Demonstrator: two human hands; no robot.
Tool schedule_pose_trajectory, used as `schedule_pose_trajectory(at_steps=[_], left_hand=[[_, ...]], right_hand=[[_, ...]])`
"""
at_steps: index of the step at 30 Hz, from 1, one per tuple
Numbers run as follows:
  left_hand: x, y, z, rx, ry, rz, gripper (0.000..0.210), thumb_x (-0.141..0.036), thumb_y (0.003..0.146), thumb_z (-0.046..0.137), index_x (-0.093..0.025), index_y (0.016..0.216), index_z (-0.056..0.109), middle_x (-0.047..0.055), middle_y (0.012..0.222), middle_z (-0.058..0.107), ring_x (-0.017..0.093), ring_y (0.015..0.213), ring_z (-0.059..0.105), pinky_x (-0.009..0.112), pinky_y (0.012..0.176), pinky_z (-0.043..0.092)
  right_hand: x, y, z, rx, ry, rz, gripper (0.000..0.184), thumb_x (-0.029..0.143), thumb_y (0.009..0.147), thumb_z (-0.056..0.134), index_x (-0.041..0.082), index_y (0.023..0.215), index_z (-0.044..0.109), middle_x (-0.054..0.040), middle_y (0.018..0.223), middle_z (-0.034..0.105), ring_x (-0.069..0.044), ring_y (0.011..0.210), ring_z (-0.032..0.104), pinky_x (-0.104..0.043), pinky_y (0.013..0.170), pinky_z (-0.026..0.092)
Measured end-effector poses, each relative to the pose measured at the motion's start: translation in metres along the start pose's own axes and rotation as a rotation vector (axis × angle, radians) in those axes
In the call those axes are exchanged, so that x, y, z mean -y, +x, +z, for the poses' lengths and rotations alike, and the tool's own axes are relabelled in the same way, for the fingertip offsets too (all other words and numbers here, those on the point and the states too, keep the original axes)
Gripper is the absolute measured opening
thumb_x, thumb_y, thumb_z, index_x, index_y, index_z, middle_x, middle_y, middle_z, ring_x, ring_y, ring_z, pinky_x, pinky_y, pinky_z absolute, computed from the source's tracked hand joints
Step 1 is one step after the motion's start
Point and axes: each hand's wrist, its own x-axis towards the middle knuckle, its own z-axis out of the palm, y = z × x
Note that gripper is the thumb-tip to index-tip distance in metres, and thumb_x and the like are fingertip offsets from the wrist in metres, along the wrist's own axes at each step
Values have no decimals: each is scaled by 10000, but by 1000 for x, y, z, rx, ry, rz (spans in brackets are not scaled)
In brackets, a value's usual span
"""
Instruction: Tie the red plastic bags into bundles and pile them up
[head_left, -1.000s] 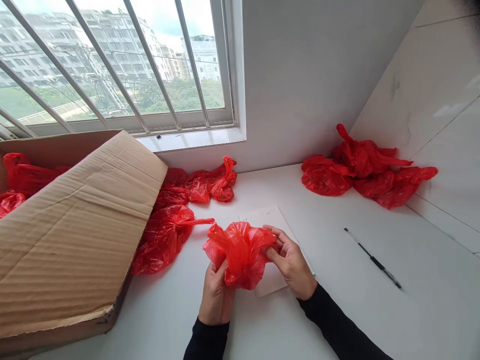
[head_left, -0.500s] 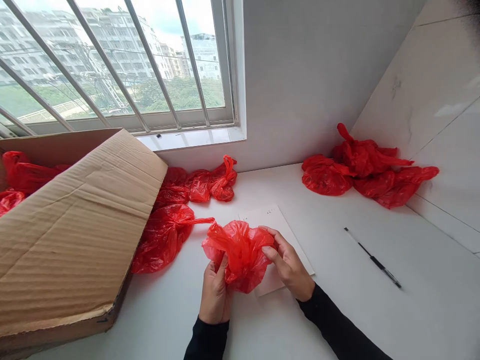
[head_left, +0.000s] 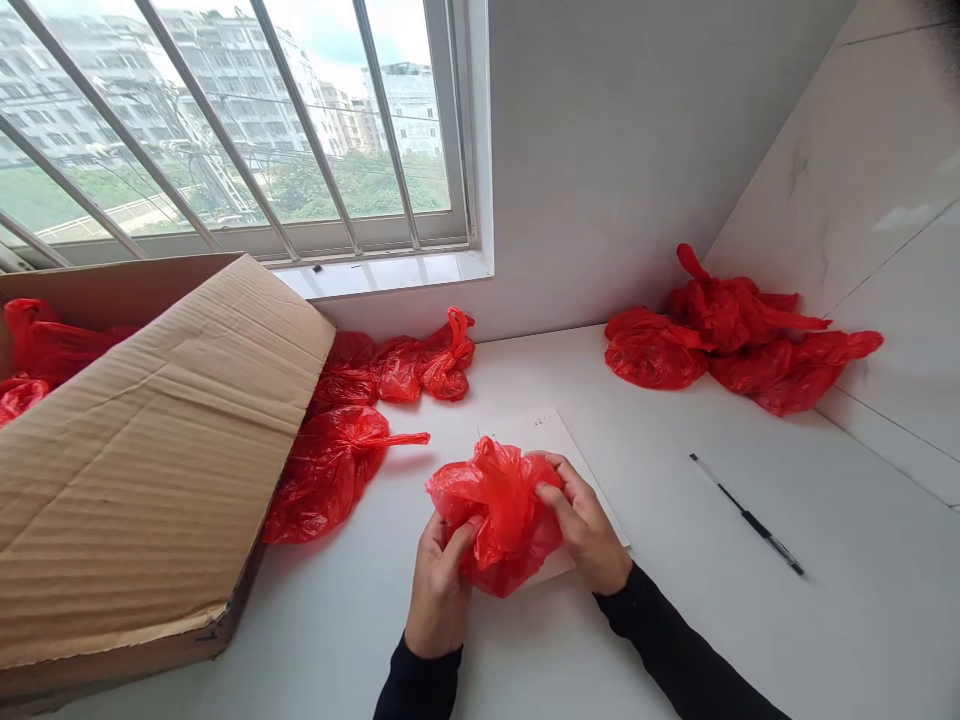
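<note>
Between my two hands is a crumpled red plastic bag [head_left: 502, 510], held above a sheet of white paper [head_left: 551, 425]. My left hand [head_left: 442, 575] grips its left side, thumb pressed on top and fingers hidden underneath. On the other side, my right hand [head_left: 589, 525] pinches the bag's edge between thumb and fingers. What the bag contains, if anything, cannot be seen. A knotted red bag [head_left: 330, 480] lies to the left, its tied end pointing toward the held one.
An open cardboard box [head_left: 165, 430] with red bags [head_left: 56, 345] inside stands at left. Small red bags [head_left: 405, 365] line the wall beside it. More red bags [head_left: 720, 330] are piled in the far right corner. A black pen [head_left: 750, 520] lies at right. Behind is a barred window [head_left: 300, 130].
Both hands have shifted slightly right with the red bag, the left one more. The left thumb now presses on the bag's top. The surrounding bags, box and pen stay put.
</note>
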Motion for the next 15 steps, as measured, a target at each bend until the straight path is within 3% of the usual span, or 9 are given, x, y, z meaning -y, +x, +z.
schedule_pose_trajectory(at_steps=[4, 8, 15], left_hand=[[7, 4, -6, 68, 24, 54, 519, -262, 707, 825, -192, 1195, 664, 69, 1059, 728, 246, 945, 677, 299, 802, 527], [11, 6, -11, 84, 140, 59, 499, -216, 680, 841, -213, 1157, 695, 36, 1038, 737, 238, 931, 672, 283, 792, 521], [17, 11, -16, 53, 135, 35, 402, -357, 724, 836, -165, 1066, 745, 48, 892, 748, 234, 854, 669, 283, 739, 520]], right_hand=[[6, -6, 4, 64, -40, 9, 435, 483, 928, 594, 294, 1313, 523, -52, 1263, 613, -236, 1112, 605, -351, 946, 502], [8, -6, 6, 228, -26, -2, 379, 438, 886, 673, 247, 1207, 612, -49, 1081, 689, -221, 928, 649, -338, 850, 526], [4, -5, 3, 148, 22, 23, 233, 392, 918, 646, 219, 1073, 647, -30, 945, 675, -172, 810, 595, -303, 771, 496]])
